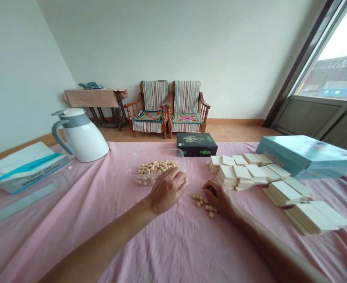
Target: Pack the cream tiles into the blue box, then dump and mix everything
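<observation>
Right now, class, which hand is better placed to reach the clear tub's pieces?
Probably the left hand: it's beside the tub, while the right hand is farther off, by the loose pieces.

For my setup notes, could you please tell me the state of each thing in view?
Plastic tub: open, holding beige pieces
Loose pieces: loosely clustered
Pale tiles: stacked
Jug: upright
Black box: closed
Blue box: closed
Pink cloth: wrinkled
Chairs: draped
Left hand: curled, grip unclear
Right hand: partly curled, beside loose pieces

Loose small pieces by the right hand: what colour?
Pale tan small pieces; head view shows them best.
</observation>
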Tool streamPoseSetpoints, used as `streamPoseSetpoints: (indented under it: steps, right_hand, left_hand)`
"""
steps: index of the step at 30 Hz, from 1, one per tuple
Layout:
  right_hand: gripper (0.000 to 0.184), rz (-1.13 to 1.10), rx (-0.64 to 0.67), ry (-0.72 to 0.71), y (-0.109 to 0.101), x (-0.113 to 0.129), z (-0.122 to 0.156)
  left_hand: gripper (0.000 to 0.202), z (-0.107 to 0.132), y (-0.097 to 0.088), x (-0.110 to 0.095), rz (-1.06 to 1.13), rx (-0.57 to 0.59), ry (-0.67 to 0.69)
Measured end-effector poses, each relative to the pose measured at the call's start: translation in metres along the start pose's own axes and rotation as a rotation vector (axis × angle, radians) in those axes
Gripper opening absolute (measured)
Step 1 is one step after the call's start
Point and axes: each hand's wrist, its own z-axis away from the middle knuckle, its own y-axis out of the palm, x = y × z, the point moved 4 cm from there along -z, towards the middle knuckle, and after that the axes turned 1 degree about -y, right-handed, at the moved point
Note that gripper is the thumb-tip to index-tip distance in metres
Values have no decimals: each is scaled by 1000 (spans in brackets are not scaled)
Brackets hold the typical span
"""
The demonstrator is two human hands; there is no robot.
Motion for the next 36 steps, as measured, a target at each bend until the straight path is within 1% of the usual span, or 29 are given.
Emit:
streamPoseSetpoints:
  steps: [2, 4, 5, 7, 8, 9, 11, 13, 14, 15, 17, 19, 20, 21, 23, 24, 26, 28, 31, 33, 34, 35, 36]
  right_hand:
    - [10, -2, -3, 4, -1, 1, 0]
    - [10, -9, 0, 5, -1, 3, 0]
    - [10, -12, 2, 4, -1, 3, 0]
    - [10, -13, 4, 3, -1, 4, 0]
    - [10, -12, 3, 5, -1, 4, 0]
    - [11, -9, 1, 5, -1, 4, -1]
    - [11, -1, 0, 3, -1, 4, -1]
    - [10, 5, 0, 1, -1, 3, 0]
    - [10, 5, 0, -1, -1, 2, 0]
    - [10, 2, 1, -3, 0, 1, 0]
    - [10, -7, -1, -9, 0, -1, 0]
    - [10, -16, 0, -18, 1, -2, 0]
    - [10, -18, 1, -21, 1, -2, 0]
    - [10, -18, 4, -21, 1, -2, 0]
    - [10, -10, 6, -15, 1, 0, 0]
    - [10, -4, 4, -11, 0, 1, -1]
    - [10, 5, -2, -9, -1, 3, -1]
    - [10, 10, -9, -9, -2, 4, -1]
    - [11, 5, -5, -7, -2, 4, 0]
    - [11, -3, 1, -5, -1, 3, 0]
    - [11, -4, 3, -5, -1, 3, 0]
    - [11, -3, 2, -5, -1, 3, 0]
    - [10, 0, 0, -6, -1, 2, 0]
  left_hand:
    - [10, -8, -18, 16, -109, -101, -64]
    - [10, -13, -30, 30, -211, -163, -135]
    - [12, -14, -35, 33, -240, -190, -152]
    - [20, -13, -37, 29, -240, -223, -106]
    - [21, -11, -34, 23, -210, -204, -49]
    - [19, -9, -27, 14, -170, -151, 17]
    - [14, -3, -6, -4, -80, 43, 117]
    - [11, 4, 19, -17, 1, 235, 109]
    - [7, 7, 31, -20, 39, 285, 68]
    - [5, 10, 42, -21, 71, 317, 24]
    - [2, 15, 60, -21, 110, 343, -37]
    - [4, 19, 69, -20, 124, 345, -50]
    - [6, 19, 69, -21, 125, 341, -37]
    - [8, 19, 67, -22, 119, 331, -15]
    - [11, 16, 56, -25, 92, 291, 44]
    - [12, 13, 47, -26, 74, 250, 68]
    - [15, 5, 26, -22, 34, 122, 79]
    - [15, -4, 3, -10, -21, -35, 29]
    - [15, -12, -24, 13, -144, -219, -119]
    - [22, -13, -34, 22, -178, -308, -166]
    - [25, -12, -35, 21, -159, -333, -149]
    - [26, -10, -33, 18, -116, -330, -108]
    - [23, -9, -27, 13, -56, -287, -52]
